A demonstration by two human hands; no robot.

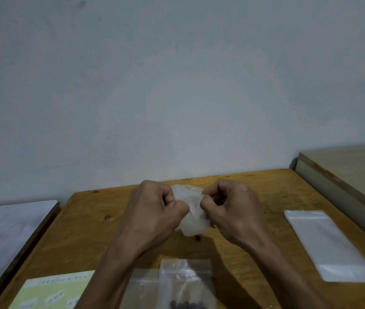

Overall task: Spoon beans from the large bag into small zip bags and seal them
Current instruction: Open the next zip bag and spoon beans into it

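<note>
Nearest the camera a small zip bag point(186, 284) lies flat on the wooden table point(92, 224), dark beans point(186, 305) gathered at its lower end, with a sheet of pale yellow-green labels point(54, 293) just to its left; it looks parked within reach, filled or part-filled. Further out, the left hand point(154, 208) and right hand point(233, 208) are each curled tight, pinching a crumpled, milky, thin plastic bag point(191, 210) between them — probably parting its mouth; a stack of flat clear bags point(331, 244) waits well to the right.

A wooden bench point(92, 221) is carrying a clear flat bag point(331, 244) at right, a yellow label sheet point(50, 293) lower left, and a bean-filled zip bag point(186, 284) at bottom centre.
</note>
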